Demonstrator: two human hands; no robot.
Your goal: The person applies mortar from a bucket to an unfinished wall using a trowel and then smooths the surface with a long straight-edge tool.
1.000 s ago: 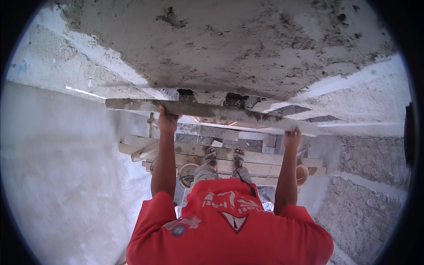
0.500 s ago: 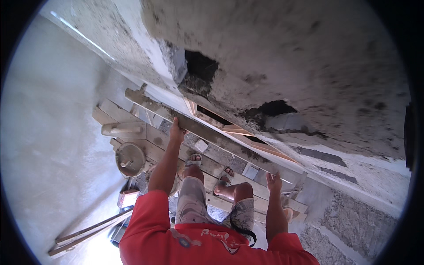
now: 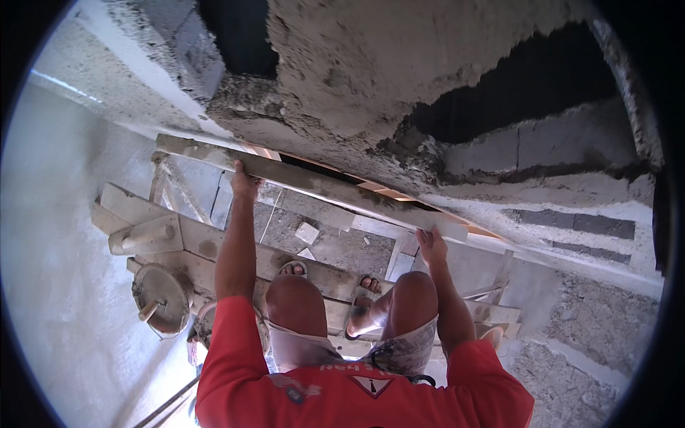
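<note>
Board (image 3: 314, 181): lowered along wall (image 3: 321, 43) since one second ago, now below holes (image 3: 528, 82), above planks (image 3: 196, 237).
Left hand (image 3: 245, 184): gripping board near left end.
Right hand (image 3: 432, 247): fingertips at opposite end; closure indeterminable.

A single fisheye view is looking steeply down from the person's head, facing over the red shirt (image 3: 307, 406) and knees (image 3: 296, 303). The rough wall (image 3: 342, 85) is filling the top, seemingly quite near, though lens bending is blurring depth. Planks (image 3: 196, 237) are lying farther below; the wall's lower edge is slanting down rightward across the view.
</note>
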